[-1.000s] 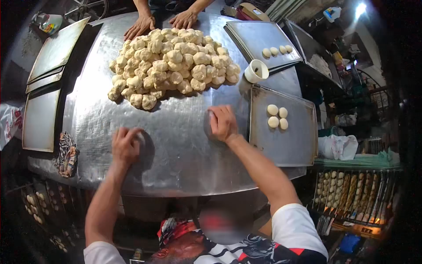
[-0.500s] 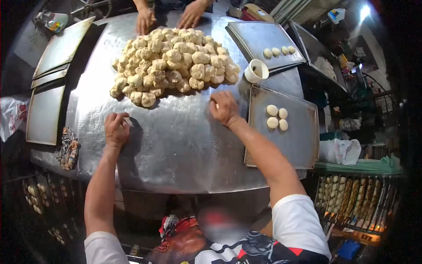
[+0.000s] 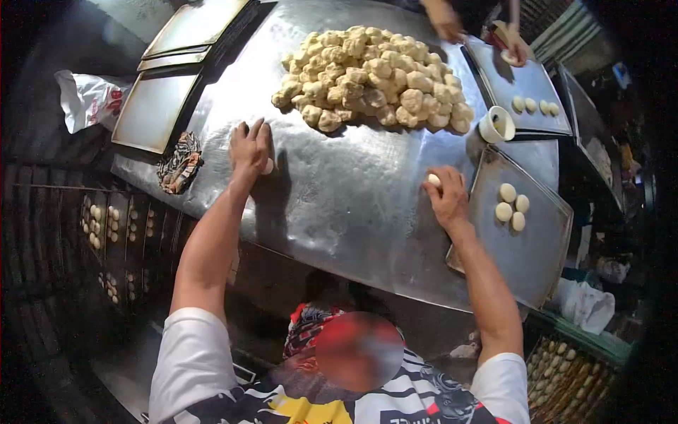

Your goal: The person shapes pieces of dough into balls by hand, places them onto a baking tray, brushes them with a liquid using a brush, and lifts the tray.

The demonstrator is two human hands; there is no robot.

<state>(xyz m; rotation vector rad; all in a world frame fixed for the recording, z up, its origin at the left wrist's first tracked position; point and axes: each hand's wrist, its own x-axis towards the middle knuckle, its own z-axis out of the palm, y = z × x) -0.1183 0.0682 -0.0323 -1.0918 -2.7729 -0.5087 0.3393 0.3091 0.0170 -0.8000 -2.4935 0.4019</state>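
My left hand (image 3: 250, 147) is over the metal table (image 3: 339, 191), fingers apart and pointing forward, with a small pale dough ball (image 3: 268, 167) under the side of its palm. My right hand (image 3: 448, 194) has its fingers curled round another dough ball (image 3: 433, 181), near the tray's left edge. Beyond both hands rises a large heap of lumpy dough pieces (image 3: 374, 78). Several smooth dough balls (image 3: 503, 211) lie on the tray (image 3: 544, 240) to the right of my right hand.
A white cup (image 3: 496, 125) stands right of the heap. A co-worker's hand (image 3: 518, 53) holds a dough piece over the back right tray (image 3: 494, 78), which bears a row of balls. Left are more trays (image 3: 152, 113), a crumpled cloth (image 3: 180, 164) and a plastic bag (image 3: 88, 102).
The view has swung, shifting the table scene to the right. Dough balls now show at both my hands, and my left fingers have spread. The co-worker's hands have moved from behind the heap toward the back right tray.
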